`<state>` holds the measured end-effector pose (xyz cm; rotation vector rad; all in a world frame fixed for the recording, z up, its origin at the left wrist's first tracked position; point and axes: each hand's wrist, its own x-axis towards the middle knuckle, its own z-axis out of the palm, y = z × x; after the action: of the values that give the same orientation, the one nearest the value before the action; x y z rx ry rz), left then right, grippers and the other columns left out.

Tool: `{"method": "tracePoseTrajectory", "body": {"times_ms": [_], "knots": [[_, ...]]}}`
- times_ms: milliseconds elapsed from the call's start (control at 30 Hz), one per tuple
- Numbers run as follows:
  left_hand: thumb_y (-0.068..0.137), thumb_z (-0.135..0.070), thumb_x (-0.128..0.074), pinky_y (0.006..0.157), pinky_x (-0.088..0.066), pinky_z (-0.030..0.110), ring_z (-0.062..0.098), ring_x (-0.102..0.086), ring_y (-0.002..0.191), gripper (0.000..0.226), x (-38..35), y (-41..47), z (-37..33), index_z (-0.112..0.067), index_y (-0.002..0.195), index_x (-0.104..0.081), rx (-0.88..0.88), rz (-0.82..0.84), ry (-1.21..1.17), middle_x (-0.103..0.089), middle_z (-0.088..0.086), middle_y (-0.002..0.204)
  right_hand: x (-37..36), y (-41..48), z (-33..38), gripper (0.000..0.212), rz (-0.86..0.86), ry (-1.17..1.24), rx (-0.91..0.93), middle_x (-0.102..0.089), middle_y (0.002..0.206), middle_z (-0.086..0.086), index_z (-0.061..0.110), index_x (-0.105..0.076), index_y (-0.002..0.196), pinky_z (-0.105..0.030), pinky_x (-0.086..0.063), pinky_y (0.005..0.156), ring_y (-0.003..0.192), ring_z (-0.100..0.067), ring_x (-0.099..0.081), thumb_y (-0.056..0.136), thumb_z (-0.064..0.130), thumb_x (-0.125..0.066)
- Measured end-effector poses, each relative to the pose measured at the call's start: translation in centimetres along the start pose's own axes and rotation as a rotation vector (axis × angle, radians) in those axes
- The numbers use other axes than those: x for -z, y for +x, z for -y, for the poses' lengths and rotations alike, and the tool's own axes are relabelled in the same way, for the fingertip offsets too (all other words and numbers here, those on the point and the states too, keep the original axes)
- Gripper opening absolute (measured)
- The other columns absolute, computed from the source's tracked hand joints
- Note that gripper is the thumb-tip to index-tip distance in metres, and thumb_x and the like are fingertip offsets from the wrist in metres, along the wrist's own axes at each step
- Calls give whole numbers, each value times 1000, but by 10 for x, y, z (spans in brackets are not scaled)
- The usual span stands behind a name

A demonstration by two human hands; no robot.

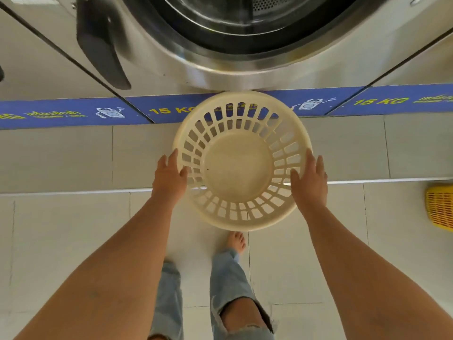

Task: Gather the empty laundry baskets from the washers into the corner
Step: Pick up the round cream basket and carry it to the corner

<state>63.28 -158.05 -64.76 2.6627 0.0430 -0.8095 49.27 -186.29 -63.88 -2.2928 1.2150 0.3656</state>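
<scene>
A steel washer [245,45] fills the top of the view; on the raised tiled step [73,155] just before it is the round cream basket [241,160], empty, mouth up, centred between the arms; a yellow basket [440,207] lies well apart to the right. The left hand [169,177] and right hand [310,180] clasp opposite rims, fingers spread, equally near; whether it is lifted cannot be told.
</scene>
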Motion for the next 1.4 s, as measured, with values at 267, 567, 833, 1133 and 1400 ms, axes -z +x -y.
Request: {"method": "tracePoseTrajectory", "body": {"times_ms": [267,567,833,1133,1400], "knots": [[99,-22,-50,98,-43,45,35,-47,125,64,-40,37,14,-40,152,-20,44,-24,-88,-41,19,139,-25,68,-26,71,39,10,83,-30,154,-7,51,-4,148,-50,-50,89,122,-35,-52,99,23,-47],[94,-5,-46,90,-46,39,32,-55,104,68,-36,36,35,-45,147,-32,44,-89,-81,-50,13,118,-34,47,-33,71,-65,-35,141,-56,125,-9,53,-9,147,-45,-55,79,99,-30,-61,99,15,-46],[98,-7,-41,74,-41,29,19,-48,84,66,15,-23,121,-51,146,-30,138,-168,-143,-50,8,118,-48,-36,21,71,3,-43,238,-54,116,-6,55,-16,146,-34,-43,69,75,-21,-49,96,12,-44],[94,-5,-39,72,-45,33,23,-52,81,69,87,-97,281,-54,142,-34,411,-301,-274,-49,5,111,-103,-150,142,71,109,-89,396,-51,115,-3,60,-16,143,-31,-37,72,77,-24,-50,95,13,-42],[94,-4,-39,60,-43,28,23,-57,78,69,139,-162,431,-56,141,-35,569,-341,-445,-52,2,117,-177,-253,253,70,182,-156,540,-46,106,9,67,-15,138,-22,-32,61,63,-5,-43,97,16,-39]]}}
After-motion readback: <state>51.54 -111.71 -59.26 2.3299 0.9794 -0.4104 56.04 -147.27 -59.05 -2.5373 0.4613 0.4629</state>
